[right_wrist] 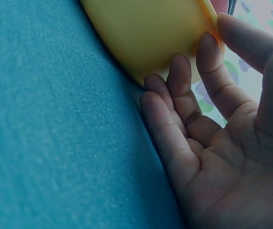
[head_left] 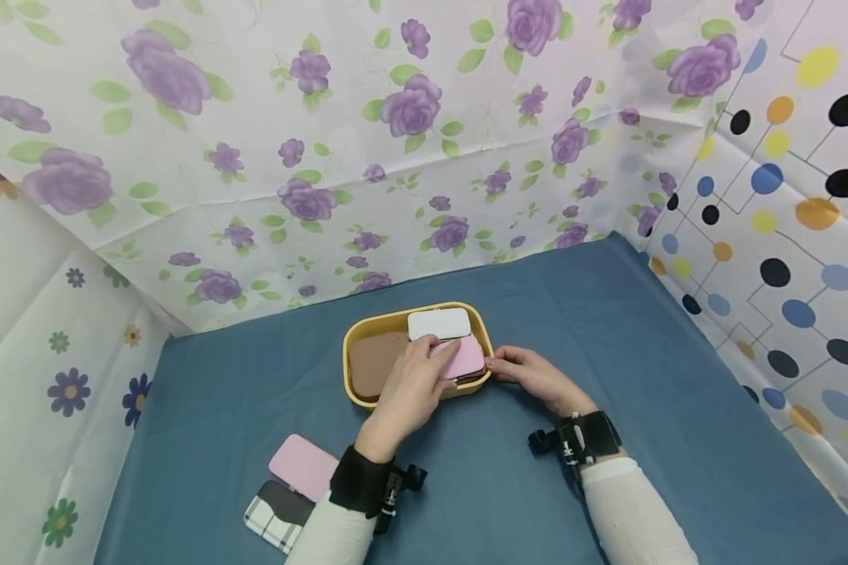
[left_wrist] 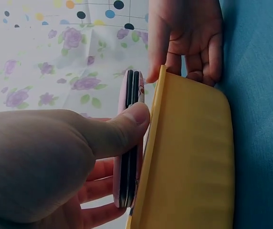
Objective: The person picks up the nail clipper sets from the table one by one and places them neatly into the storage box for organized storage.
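Note:
My left hand [head_left: 411, 386] grips a slim pink case [head_left: 469, 359] over the right end of a yellow oblong bin [head_left: 347, 375]. In the left wrist view the thumb lies on one face of the case, whose rounded dark edge [left_wrist: 123, 186] stands beside the bin's rim; the fingers are behind it. Beside it in the bin is a white case [head_left: 438, 322]. At the bin's right end, my right hand [head_left: 539, 380] pinches the rim between thumb and forefinger. Its other fingers are bent against the outer yellow wall [right_wrist: 151, 38] in the right wrist view.
On the blue cloth [head_left: 205, 392], left of my left forearm, lie another pink case [head_left: 302, 464] and a black-and-plaid case [head_left: 275, 518], partly covered by the sleeve. Brown floor [head_left: 373, 362] shows in the bin's left part. Flower-printed sheeting [head_left: 367, 196] rises behind the table.

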Action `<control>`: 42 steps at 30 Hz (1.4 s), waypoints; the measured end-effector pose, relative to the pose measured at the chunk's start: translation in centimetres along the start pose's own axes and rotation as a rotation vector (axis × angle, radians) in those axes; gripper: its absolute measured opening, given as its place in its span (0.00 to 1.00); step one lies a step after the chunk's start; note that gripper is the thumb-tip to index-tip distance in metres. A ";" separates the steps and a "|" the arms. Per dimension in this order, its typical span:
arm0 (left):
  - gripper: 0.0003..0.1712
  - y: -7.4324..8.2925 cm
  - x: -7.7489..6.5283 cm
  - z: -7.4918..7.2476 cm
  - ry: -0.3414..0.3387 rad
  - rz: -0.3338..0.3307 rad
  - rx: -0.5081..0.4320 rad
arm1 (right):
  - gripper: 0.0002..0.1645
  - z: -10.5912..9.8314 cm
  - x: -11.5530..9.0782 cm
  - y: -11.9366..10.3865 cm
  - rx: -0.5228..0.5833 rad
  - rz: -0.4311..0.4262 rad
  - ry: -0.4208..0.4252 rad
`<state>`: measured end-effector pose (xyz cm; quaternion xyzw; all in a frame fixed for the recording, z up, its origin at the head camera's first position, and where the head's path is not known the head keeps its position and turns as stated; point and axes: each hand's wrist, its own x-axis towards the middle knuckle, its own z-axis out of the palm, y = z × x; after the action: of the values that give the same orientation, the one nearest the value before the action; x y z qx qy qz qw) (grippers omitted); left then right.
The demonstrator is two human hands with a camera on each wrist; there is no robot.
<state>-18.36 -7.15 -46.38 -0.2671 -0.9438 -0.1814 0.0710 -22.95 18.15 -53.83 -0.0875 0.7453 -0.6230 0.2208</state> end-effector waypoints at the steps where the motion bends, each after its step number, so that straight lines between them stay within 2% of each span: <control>1: 0.36 0.0 0.0 0.0 -0.003 0.003 0.007 | 0.22 0.0 0.0 0.1 -0.002 -0.004 0.002; 6: 0.35 -0.3 0.4 0.1 0.002 0.020 0.017 | 0.22 0.0 0.0 0.0 0.007 -0.017 0.004; 19: 0.33 -0.7 0.9 0.8 0.001 0.054 0.045 | 0.16 0.0 0.1 0.2 0.016 -0.002 -0.023; 24: 0.32 -0.7 1.1 0.9 0.007 0.071 0.066 | 0.16 -0.1 0.0 0.2 0.005 -0.011 -0.013; 32: 0.34 -0.7 1.3 1.3 0.015 0.048 0.058 | 0.19 -0.1 -0.1 0.1 -0.002 -0.048 -0.003; 42: 0.33 -0.8 1.3 1.6 -0.019 0.011 0.020 | 0.21 -0.1 -0.1 0.3 0.001 -0.042 0.006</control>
<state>-19.92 -6.58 -47.83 -0.2733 -0.9447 -0.1690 0.0657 -22.87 18.36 -54.07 -0.1009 0.7436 -0.6282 0.2054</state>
